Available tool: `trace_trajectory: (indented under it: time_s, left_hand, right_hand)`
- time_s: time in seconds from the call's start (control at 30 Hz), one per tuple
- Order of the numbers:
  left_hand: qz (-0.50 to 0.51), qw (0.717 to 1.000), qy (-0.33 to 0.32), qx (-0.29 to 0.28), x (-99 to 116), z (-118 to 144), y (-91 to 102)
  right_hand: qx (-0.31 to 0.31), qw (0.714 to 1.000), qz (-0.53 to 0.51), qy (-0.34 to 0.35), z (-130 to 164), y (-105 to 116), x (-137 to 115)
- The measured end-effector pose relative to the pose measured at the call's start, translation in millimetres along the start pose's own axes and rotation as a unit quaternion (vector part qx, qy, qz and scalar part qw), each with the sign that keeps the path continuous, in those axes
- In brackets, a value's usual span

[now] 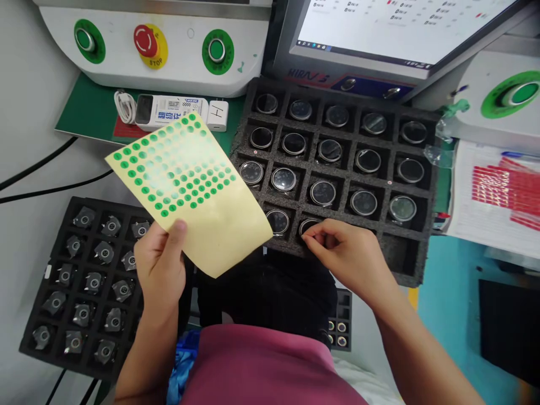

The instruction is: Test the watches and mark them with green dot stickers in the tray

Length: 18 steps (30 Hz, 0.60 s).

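My left hand (162, 261) grips a pale yellow sheet of round green stickers (223, 230) by its lower left edge, thumb on top. The sheet is tilted, and part of it bears no stickers. My right hand (343, 250) is closed in a pinch at the front row of a dark foam tray (405, 242). Its fingertips meet the rim of a round, watch-like unit (310, 225); whatever they pinch is hidden. Similar glass-faced round units (323, 193) with metal rims sit in the tray's compartments.
Left of me lies a second black tray (37, 360) with several small wrapped parts. Behind are a red stop button (145, 40), green buttons (217, 50), a white charger (217, 116) and a monitor (379, 34). Papers with red labels (489, 188) lie at the right.
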<state>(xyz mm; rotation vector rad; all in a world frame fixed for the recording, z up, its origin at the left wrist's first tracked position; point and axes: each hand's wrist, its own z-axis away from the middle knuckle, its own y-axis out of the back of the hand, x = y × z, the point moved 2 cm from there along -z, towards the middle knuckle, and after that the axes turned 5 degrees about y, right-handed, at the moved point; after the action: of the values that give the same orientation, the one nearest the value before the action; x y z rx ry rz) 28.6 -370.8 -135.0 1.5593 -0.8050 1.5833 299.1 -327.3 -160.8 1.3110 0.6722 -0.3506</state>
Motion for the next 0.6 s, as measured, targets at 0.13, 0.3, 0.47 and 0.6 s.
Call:
trace_trajectory:
  time_s: [0.13,0.3,0.47,0.6]
  left_hand:
    - [-0.035,0.997,0.031,-0.065,1,13,-3.2]
    - [-0.119,0.958,0.029,-0.259,17,30,-26.6]
    - [-0.086,0.929,0.031,-0.359,28,44,-47.2]
    - [-0.084,0.926,0.022,-0.367,30,50,-54.6]
  right_hand:
    - [0.092,0.992,-0.089,-0.010,2,11,-7]
    - [0.286,0.931,-0.020,0.225,21,41,-52]
    - [0.183,0.920,0.043,0.343,25,36,-77]
    - [0.176,0.929,0.009,0.325,28,28,-69]
